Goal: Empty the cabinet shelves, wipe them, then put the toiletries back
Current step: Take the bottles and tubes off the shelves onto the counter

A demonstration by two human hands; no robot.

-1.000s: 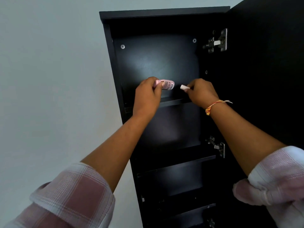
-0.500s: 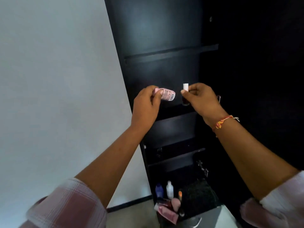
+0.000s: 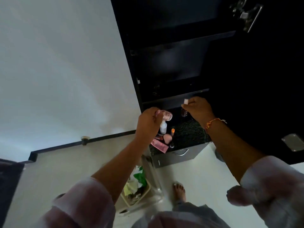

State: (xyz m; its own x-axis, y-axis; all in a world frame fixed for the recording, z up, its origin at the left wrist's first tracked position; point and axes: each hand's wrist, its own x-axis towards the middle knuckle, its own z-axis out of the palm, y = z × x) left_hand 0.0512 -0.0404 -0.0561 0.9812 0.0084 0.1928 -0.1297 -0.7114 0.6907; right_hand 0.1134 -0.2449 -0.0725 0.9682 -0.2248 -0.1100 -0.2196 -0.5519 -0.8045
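Note:
My left hand [image 3: 148, 122] grips a small pink tube [image 3: 166, 115] with a barcode label. My right hand [image 3: 198, 108] pinches a small dark bottle [image 3: 184, 112] by its white cap [image 3: 186, 101]. Both hands hang in front of the tall black cabinet [image 3: 172, 63], above a dark counter top [image 3: 189, 134]. On that top stand several toiletries: a white bottle [image 3: 163, 127], an orange-capped tube [image 3: 172, 131], a pink sponge [image 3: 167, 138] and a pink packet [image 3: 159, 144]. The cabinet shelves [image 3: 184, 41] in view look bare.
The open cabinet door [image 3: 263, 79] stands at the right with a hinge [image 3: 246, 14]. A grey drawer unit [image 3: 177, 156] sits below the counter. On the floor are a bin with rubbish [image 3: 136, 188] and my bare foot [image 3: 179, 190]. A white wall [image 3: 57, 63] fills the left.
My view has tipped down from the top shelf to the counter and floor. Both hands have come down, still holding the pink tube and the small bottle.

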